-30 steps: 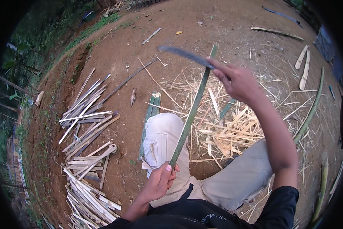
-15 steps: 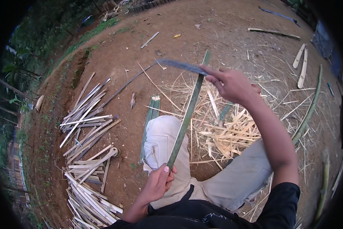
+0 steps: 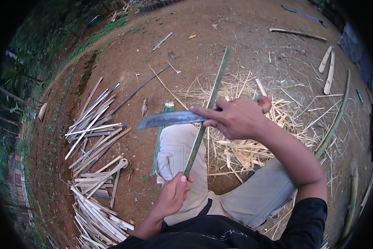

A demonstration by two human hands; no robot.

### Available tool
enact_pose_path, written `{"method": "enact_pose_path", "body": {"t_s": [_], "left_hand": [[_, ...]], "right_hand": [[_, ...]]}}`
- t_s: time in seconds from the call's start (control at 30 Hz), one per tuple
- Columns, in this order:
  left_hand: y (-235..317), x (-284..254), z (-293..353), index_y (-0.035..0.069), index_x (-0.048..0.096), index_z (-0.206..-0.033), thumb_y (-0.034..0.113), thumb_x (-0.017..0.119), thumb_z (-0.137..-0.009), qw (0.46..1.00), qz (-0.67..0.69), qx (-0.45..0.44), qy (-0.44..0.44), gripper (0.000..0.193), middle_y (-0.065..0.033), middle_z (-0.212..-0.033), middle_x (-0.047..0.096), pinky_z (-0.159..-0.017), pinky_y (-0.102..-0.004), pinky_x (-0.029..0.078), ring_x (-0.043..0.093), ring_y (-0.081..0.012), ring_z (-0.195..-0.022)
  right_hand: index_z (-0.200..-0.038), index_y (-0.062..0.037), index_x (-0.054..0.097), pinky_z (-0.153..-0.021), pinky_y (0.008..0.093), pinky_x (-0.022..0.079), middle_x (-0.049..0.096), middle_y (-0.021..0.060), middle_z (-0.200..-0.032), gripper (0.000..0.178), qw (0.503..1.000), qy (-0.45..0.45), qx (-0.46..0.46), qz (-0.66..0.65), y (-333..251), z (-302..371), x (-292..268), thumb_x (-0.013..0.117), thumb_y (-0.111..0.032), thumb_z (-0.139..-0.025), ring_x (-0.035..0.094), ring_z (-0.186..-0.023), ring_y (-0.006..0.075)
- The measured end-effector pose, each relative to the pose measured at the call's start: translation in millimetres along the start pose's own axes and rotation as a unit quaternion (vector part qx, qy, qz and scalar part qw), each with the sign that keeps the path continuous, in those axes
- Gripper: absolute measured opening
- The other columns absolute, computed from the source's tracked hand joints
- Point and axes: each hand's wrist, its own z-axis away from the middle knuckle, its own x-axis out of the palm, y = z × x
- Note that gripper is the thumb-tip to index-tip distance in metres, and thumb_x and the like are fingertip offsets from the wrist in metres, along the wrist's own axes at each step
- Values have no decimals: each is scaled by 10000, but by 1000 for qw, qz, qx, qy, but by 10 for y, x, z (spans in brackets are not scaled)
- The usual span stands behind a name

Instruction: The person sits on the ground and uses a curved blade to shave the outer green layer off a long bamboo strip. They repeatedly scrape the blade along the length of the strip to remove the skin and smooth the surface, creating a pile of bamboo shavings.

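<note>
My left hand is closed round the near end of a long green bamboo strip. The strip slants up and away from me, passing over my left thigh. My right hand grips a machete, its fingers reaching along the back of the blade. The blade points left and lies across the middle of the strip. A rounded wooden handle end shows beyond the right hand. Where edge and strip meet is hidden by the fingers. More green bamboo strips lie beside my left knee.
Pale shavings are heaped between my legs. Split strips lie in piles on the left. A long green bamboo pole curves along the right, near two pale split pieces. Bare brown soil stretches ahead.
My right hand has drawn the machete toward me along the strip, from near its far end to about its middle. The left hand keeps its hold.
</note>
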Motion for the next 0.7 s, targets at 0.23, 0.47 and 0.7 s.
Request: {"method": "enact_pose_path", "body": {"t_s": [0.23, 0.47, 0.7], "left_hand": [[-81, 26, 67, 0, 525, -1021, 300, 279, -1076, 1000, 0, 0, -22, 392, 37, -633, 380, -445, -216, 276, 316, -27, -478], [-79, -21, 86, 1, 528, -1016, 300, 286, -1076, 1000, 13, -19, -4, 389, 35, -631, 382, -444, -213, 280, 317, -27, -474], [-173, 38, 129, -14, 521, -1024, 305, 276, -1078, 999, 11, -1, -33, 406, 35, -645, 374, -432, -212, 263, 302, -26, -470]], "right_hand": [[-1420, -359, 467, -640, 434, 526, 622, 115, -837, 462, 980, 60, 191, -8, 944, 26, 63, 328, -527, -1012, 652, -738, 267], [-1448, -384, 413, -582, 384, 526, 600, 117, -805, 476, 991, -25, 130, 7, 576, -58, 35, 332, -541, -1006, 644, -662, 251], [-1445, -333, 435, -640, 406, 520, 603, 114, -695, 477, 948, 106, 281, -104, 1250, 62, 68, 346, -519, -1015, 610, -640, 251]]}}
